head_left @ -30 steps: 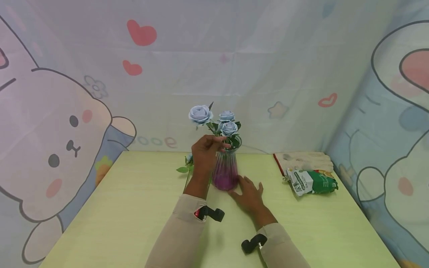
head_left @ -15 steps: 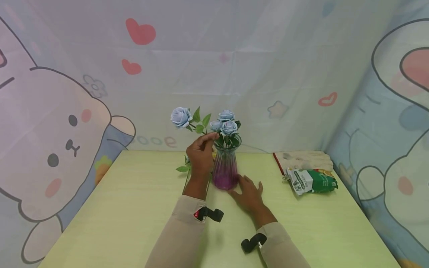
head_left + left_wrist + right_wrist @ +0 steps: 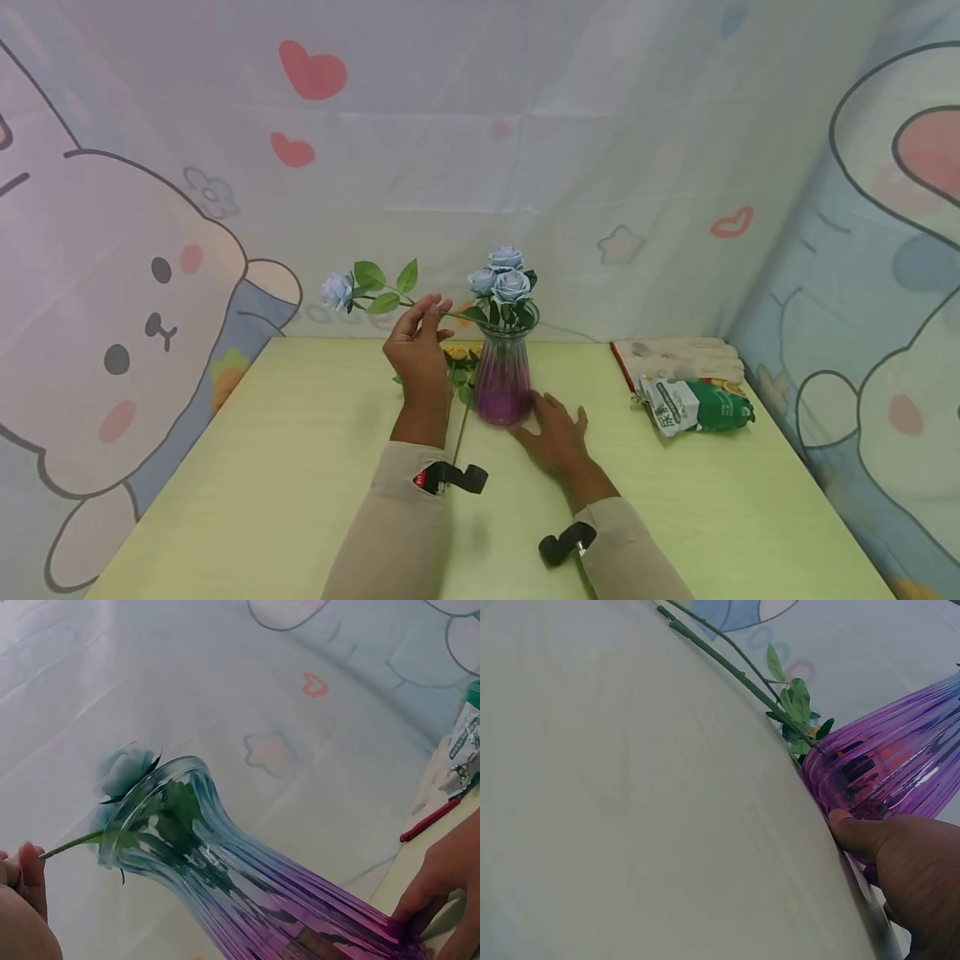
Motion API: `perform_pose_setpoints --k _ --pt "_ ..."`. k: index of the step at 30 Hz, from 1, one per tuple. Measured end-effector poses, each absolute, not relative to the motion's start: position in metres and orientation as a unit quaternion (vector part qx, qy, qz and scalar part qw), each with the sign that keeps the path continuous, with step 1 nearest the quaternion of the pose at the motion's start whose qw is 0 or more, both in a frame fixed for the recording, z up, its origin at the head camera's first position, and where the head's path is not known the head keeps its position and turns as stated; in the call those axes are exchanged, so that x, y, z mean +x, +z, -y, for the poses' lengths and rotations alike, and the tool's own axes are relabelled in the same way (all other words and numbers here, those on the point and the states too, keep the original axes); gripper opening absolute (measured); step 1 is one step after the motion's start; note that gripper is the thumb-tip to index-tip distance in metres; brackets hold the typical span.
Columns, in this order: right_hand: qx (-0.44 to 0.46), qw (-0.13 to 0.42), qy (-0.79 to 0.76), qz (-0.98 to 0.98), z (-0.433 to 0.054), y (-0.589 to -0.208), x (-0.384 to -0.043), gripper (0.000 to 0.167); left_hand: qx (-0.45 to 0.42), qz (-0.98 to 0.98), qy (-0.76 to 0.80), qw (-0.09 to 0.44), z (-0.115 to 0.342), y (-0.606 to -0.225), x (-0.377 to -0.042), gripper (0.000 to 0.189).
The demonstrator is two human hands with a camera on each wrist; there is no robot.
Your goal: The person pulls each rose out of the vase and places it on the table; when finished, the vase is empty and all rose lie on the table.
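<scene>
My left hand (image 3: 418,354) pinches the stem of a blue artificial rose (image 3: 337,290), which leans far left with its green leaves spread. From the fingers, the stem runs right to the rim of a ribbed glass vase (image 3: 504,383), clear above and purple below. Several blue roses (image 3: 510,283) stand upright in the vase, their stems showing through the glass in the left wrist view. My right hand (image 3: 558,437) grips the vase low at its base, and its thumb (image 3: 859,834) presses the purple glass in the right wrist view.
Yellow flowers (image 3: 459,354) lie on the table left of the vase, partly behind my left hand. Green stems (image 3: 731,666) stretch along the tabletop. At the right are a green-and-white packet (image 3: 697,408) and a pale cloth glove (image 3: 686,360). A printed curtain (image 3: 562,167) hangs behind.
My left hand has moved left and slightly down from the vase mouth. The rose it pinches has swung left and tipped nearly level. My right hand has stayed at the vase base.
</scene>
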State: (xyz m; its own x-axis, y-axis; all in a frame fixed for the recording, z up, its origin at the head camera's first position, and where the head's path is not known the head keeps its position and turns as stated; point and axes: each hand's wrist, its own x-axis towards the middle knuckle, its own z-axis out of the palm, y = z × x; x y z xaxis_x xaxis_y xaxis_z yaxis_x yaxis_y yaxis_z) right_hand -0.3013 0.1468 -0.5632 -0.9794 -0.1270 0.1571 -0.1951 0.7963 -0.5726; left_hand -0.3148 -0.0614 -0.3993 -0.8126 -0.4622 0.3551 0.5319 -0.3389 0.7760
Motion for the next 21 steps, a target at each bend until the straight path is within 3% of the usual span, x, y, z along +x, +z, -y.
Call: perform_pose_setpoints --k 8,14,21 --pt "0.085 0.056 0.306 0.947 -0.146 -0.561 -0.299 0.079 0.039 0.390 -0.889 0.237 0.080 -0.404 -0.317 0.026" --pt "0.084 0.058 0.315 0.944 -0.145 -0.558 -0.296 0.079 0.039 0.399 -0.893 0.203 0.095 -0.412 -0.317 0.031" --pt "0.084 0.055 0.311 0.945 -0.145 -0.558 -0.297 0.079 0.028 0.499 -0.858 0.117 0.120 -0.429 -0.313 0.032"
